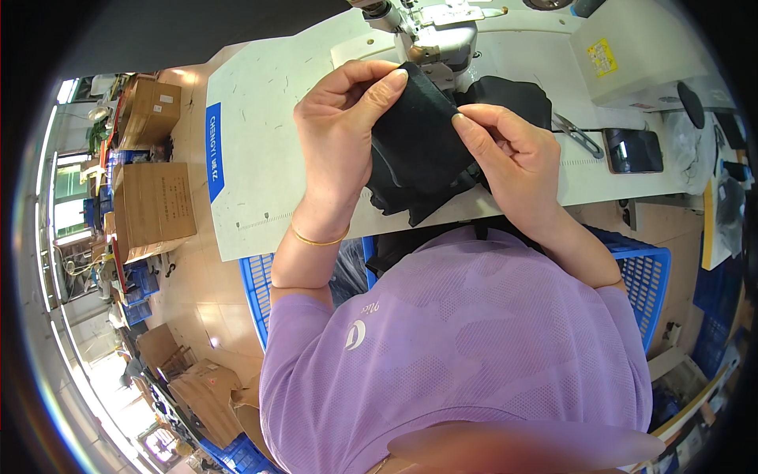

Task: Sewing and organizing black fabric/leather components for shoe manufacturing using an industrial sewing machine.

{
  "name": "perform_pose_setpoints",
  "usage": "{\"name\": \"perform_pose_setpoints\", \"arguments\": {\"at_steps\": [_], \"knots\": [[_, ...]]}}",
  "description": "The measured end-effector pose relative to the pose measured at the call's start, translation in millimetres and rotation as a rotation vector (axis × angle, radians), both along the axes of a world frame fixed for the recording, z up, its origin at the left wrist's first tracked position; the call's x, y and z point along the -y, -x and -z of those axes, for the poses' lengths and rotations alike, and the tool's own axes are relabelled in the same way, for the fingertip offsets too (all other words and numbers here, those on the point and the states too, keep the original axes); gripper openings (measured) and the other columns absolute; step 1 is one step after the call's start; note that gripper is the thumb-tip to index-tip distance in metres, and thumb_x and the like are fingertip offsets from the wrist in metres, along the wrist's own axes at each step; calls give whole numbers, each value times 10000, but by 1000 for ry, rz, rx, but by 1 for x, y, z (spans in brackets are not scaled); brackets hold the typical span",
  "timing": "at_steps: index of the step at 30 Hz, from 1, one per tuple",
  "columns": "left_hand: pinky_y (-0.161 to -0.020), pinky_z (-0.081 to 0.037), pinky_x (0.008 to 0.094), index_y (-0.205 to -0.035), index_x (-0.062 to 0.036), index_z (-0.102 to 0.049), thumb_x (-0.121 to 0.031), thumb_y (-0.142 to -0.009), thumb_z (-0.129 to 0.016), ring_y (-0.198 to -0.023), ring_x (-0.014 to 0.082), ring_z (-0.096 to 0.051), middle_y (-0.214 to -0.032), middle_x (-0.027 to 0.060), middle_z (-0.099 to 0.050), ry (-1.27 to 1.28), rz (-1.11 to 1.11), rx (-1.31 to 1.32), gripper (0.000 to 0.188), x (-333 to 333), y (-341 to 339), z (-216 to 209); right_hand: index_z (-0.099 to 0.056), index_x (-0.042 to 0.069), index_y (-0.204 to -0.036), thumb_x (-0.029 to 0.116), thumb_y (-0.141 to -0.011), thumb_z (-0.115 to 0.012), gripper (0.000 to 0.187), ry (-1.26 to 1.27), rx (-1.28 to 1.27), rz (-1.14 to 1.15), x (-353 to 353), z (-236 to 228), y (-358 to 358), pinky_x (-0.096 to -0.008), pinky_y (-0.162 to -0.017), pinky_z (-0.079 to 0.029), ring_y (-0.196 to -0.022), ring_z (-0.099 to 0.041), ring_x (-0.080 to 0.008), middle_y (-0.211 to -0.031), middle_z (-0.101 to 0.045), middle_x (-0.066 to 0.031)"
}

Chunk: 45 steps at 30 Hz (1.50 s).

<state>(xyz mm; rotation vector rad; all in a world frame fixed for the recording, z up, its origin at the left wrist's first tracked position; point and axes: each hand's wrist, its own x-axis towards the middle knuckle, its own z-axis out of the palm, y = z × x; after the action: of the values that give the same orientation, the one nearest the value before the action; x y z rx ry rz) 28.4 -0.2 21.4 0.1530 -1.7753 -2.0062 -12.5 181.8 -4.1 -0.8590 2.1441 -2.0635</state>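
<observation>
A piece of black fabric [422, 134] is stretched between my two hands, just in front of the sewing machine [450, 47]. My left hand [347, 110] pinches its upper left corner between thumb and forefinger. At the fabric's right edge, my right hand [513, 154] pinches it in the same way. The lower folds hang down over the table's front edge. Behind my right hand, more black fabric [509, 99] lies on the white table [276, 142]; whether it joins the held piece I cannot tell.
Right of the fabric lie thread snips [580, 136] and a dark phone [634, 151]. A translucent plastic bin [632, 55] stands at the back right. Blue crates [643, 284] flank me below the table edge. Cardboard boxes [154, 205] stand along the left.
</observation>
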Motion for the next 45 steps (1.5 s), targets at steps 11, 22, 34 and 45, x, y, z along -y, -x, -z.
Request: {"name": "perform_pose_setpoints", "arguments": {"at_steps": [11,22,34,45], "knots": [[-763,-515,199,-967,54,-701,7,-858,-723,-799,93,-639,-879,67,-702,-43,22,-15,121,0,4,2,-689,-25,-964,109,-936,-639,145,15,89,-41,0,-3,3,-186,-515,-413,-585,-536,-12,-653,-621,6],[-787,-507,247,-981,61,-699,-3,-849,-717,-830,139,-647,-913,98,-702,-14,196,232,148,34,42,-12,-682,-18,-936,147,-934,-642,169,97,314,-136,11,-10,22,-209,-558,-506,-644,-605,-42,-737,-677,-15],[-805,-537,276,-909,36,-700,53,-808,-729,-853,166,-672,-922,119,-710,-19,208,241,106,42,56,-21,-682,-23,-947,136,-932,-640,165,178,341,-132,21,-5,28,-218,-568,-519,-645,-602,-36,-723,-669,-6],[-839,-525,289,-902,18,-680,70,-802,-722,-873,182,-677,-917,126,-716,25,198,301,120,43,58,-24,-674,-31,-939,122,-933,-639,157,195,328,-139,23,0,28,-214,-546,-523,-612,-588,-34,-698,-649,-2]]}}
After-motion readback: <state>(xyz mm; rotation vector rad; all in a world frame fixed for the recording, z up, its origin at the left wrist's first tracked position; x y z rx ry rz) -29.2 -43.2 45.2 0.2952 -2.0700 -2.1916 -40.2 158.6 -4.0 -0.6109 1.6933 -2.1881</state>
